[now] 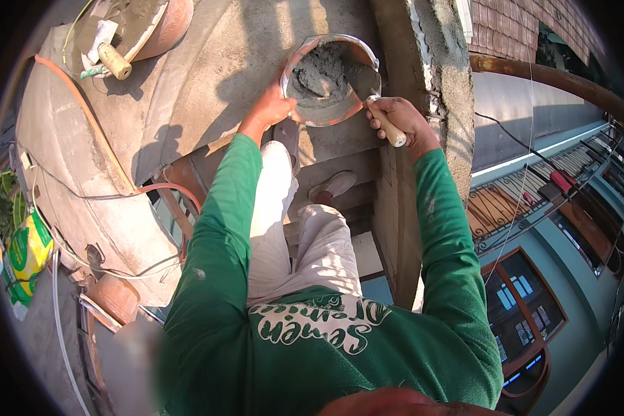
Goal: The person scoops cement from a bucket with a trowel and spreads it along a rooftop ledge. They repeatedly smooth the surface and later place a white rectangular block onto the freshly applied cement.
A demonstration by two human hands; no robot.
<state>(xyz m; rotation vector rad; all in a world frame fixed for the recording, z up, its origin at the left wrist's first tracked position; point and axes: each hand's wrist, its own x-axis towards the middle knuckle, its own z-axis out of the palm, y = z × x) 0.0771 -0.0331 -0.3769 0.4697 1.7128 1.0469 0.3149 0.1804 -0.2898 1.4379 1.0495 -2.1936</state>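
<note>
An orange hose (87, 109) curved across the concrete at left. Beyond it lay a yellow-and-green sack (33, 243) beside green foliage (7, 197). At right, a brown pole (544, 74) ran below roof shingles (506, 31); farther down, a wood-framed window (523, 305) stood in a blue-green wall (568, 270).

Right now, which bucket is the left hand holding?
The middle bucket, gripped by its rim; the upper-left bucket, with a trowel on it, is untouched.
</note>
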